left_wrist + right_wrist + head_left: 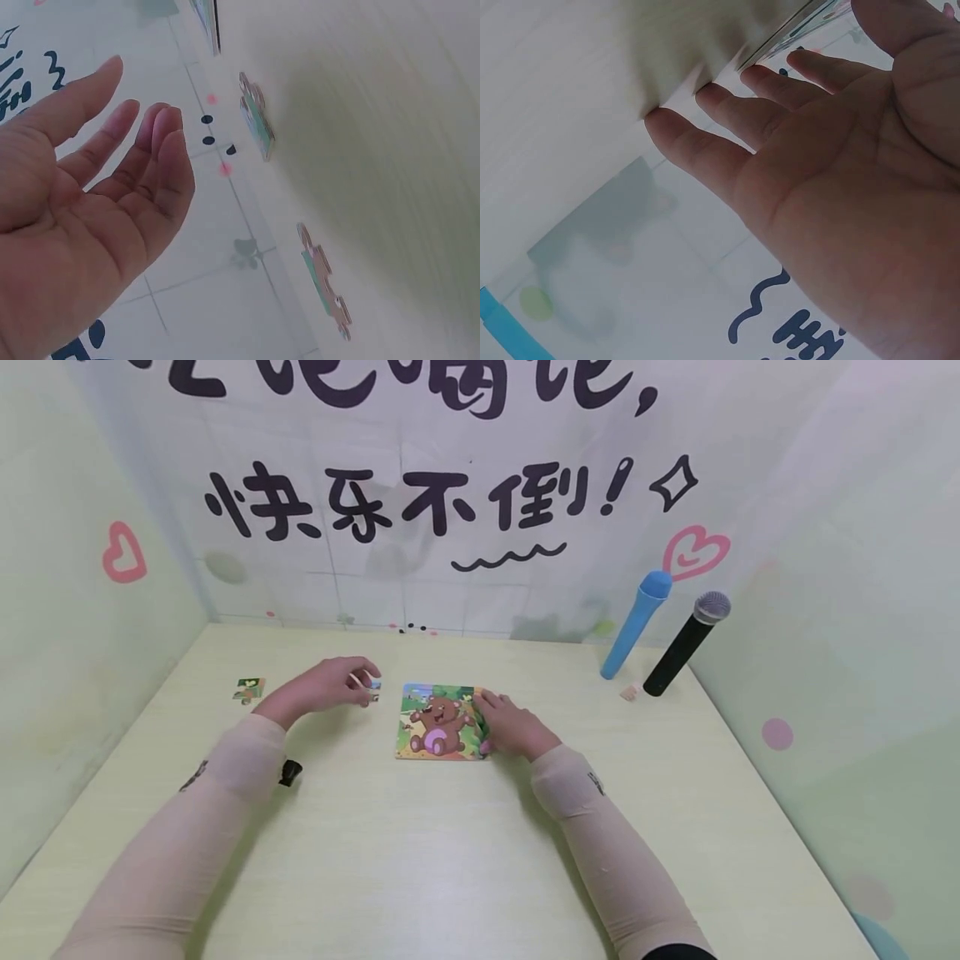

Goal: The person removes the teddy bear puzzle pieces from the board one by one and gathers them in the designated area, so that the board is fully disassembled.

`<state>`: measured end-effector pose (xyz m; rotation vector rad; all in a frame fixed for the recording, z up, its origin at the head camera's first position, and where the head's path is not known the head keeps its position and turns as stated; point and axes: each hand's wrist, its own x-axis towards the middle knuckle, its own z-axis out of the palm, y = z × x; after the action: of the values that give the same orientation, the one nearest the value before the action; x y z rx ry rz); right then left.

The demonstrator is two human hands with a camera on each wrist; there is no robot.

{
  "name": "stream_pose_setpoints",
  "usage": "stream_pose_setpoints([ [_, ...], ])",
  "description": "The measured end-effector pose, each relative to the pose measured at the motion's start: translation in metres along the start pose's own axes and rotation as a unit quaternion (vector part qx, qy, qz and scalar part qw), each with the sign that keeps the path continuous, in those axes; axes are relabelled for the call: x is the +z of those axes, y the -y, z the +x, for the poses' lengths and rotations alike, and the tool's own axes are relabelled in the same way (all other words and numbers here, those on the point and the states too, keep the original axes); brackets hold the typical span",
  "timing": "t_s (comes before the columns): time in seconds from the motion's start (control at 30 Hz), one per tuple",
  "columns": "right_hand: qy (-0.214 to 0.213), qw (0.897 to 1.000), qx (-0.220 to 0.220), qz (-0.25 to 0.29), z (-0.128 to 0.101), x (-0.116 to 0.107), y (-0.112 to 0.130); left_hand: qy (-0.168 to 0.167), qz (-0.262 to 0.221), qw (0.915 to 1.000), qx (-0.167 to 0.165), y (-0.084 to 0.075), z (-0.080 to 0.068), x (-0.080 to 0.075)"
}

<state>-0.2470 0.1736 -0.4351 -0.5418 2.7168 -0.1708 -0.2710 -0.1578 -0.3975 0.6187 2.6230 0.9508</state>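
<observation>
Two hands [420,710] beside upright bear puzzle [438,722]

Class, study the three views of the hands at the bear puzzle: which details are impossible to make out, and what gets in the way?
- Puzzle board, head view: its right edge is covered by the right hand.
- Loose piece by the left hand, head view: too small to read its picture.
- Far-left piece, head view: picture too small.
- Right wrist view: the board is cut off by the top edge.
</observation>
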Motion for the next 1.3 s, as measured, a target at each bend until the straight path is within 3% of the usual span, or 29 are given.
stream_pose_setpoints([
  [0.27, -0.002, 1.000, -0.001, -0.002, 0.000, 0.001, -0.001, 0.041, 0.007, 0.9985, 0.037, -0.019, 0.017, 0.022],
  [0.57, 0.000, 1.000, 0.002, 0.007, -0.002, -0.002, -0.001, 0.063, -0.009, 0.9955, 0.070, -0.038, 0.031, 0.037],
  [0.73, 0.002, 1.000, 0.004, 0.006, -0.001, -0.002, -0.001, 0.076, 0.000, 0.9946, 0.070, -0.038, 0.037, 0.045],
  [1.1, -0.002, 1.000, -0.012, 0.017, -0.002, -0.003, -0.003, 0.071, 0.037, 0.9953, 0.054, -0.035, 0.042, 0.053],
  [1.3, 0.001, 1.000, -0.014, 0.018, -0.001, -0.002, -0.003, 0.080, 0.048, 0.9935, 0.064, -0.033, 0.044, 0.057],
])
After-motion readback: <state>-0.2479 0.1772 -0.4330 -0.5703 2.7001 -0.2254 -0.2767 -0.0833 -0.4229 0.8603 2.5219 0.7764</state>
